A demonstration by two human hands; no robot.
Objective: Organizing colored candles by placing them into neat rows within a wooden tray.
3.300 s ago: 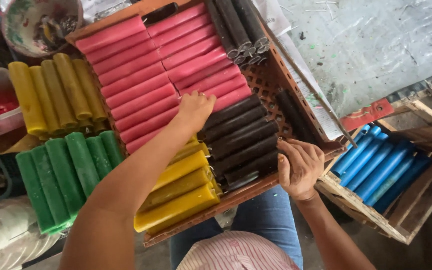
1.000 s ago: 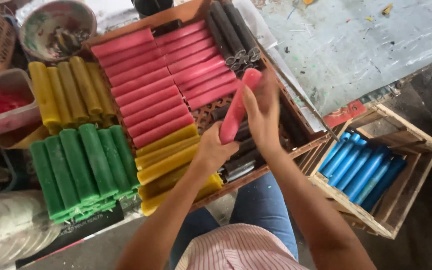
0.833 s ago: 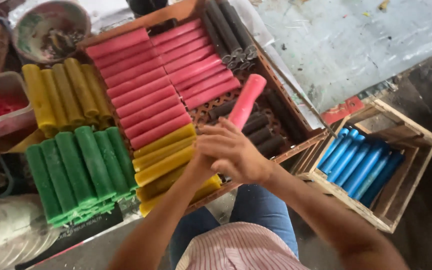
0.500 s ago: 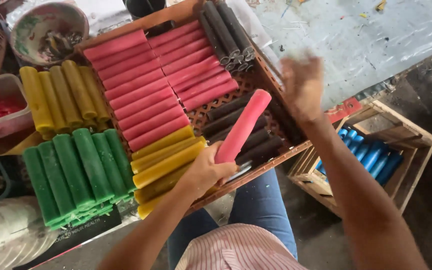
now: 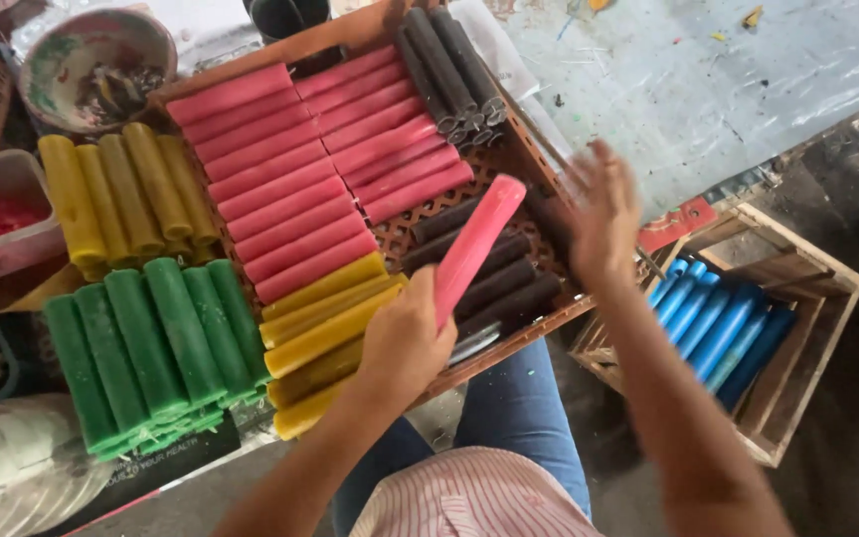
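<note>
A paint-flecked grey worktop (image 5: pixel 748 89) fills the upper right of the frame, with a perforated brown tray (image 5: pixel 524 164) of coloured sticks lying across our lap at centre. Our left hand (image 5: pixel 405 343), low in the middle, is clenched around the bottom end of a pink stick (image 5: pixel 479 244), whose long axis runs up and to the right from the fist, over the dark brown sticks (image 5: pixel 494 283) in the tray. Our right hand (image 5: pixel 603 214) hovers just right of the stick's upper tip, palm flat and fingers spread, holding nothing; it is blurred, and we judge it apart from the stick. Left of the fist lie yellow sticks (image 5: pixel 325 308), above them rows of pink ones (image 5: pixel 280 189). Further left, green sticks (image 5: pixel 151 338) stand in a bundle. At lower right, a wooden crate (image 5: pixel 812 338) holds blue sticks (image 5: pixel 723 323).
</note>
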